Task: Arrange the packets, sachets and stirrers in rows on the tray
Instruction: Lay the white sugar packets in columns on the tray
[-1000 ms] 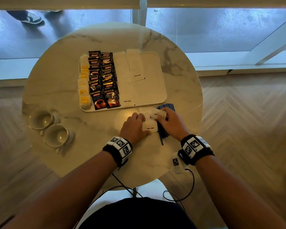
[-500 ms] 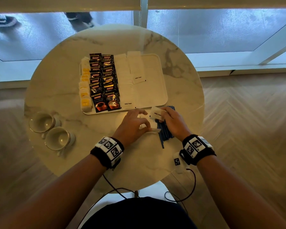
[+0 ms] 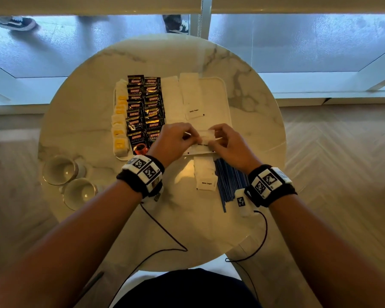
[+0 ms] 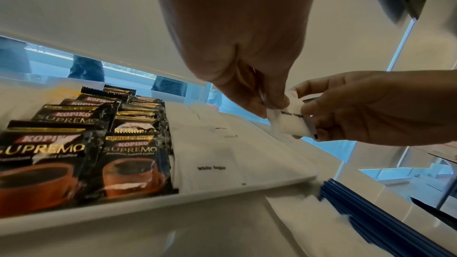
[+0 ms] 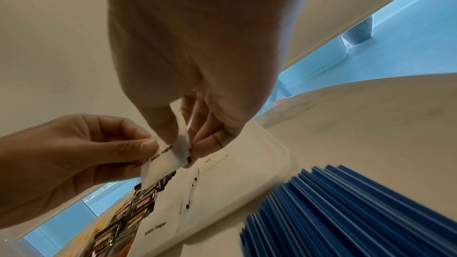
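A white tray (image 3: 218,94) on the round marble table holds rows of yellow-labelled sachets (image 3: 119,121), black coffee packets (image 3: 143,112) and white sugar sachets (image 3: 191,96). Above the tray's near edge both hands pinch a few white sugar sachets (image 3: 206,136) (image 4: 291,122) (image 5: 168,161): my left hand (image 3: 176,138) holds the left end, my right hand (image 3: 225,141) the right end. A small stack of sugar sachets (image 3: 206,174) and a bundle of blue stirrers (image 3: 230,181) (image 5: 346,212) lie on the table just below the tray.
Two empty cups (image 3: 60,170) (image 3: 80,192) stand at the table's left edge. Cables (image 3: 165,232) run from the wrist bands over the table's near edge. A window with people's shoes (image 3: 16,23) behind it lies beyond the table.
Both hands lifted a few sugar sachets from the stack beside the stirrers and carried them forward, over the tray's near edge. The stack and stirrers now lie uncovered.
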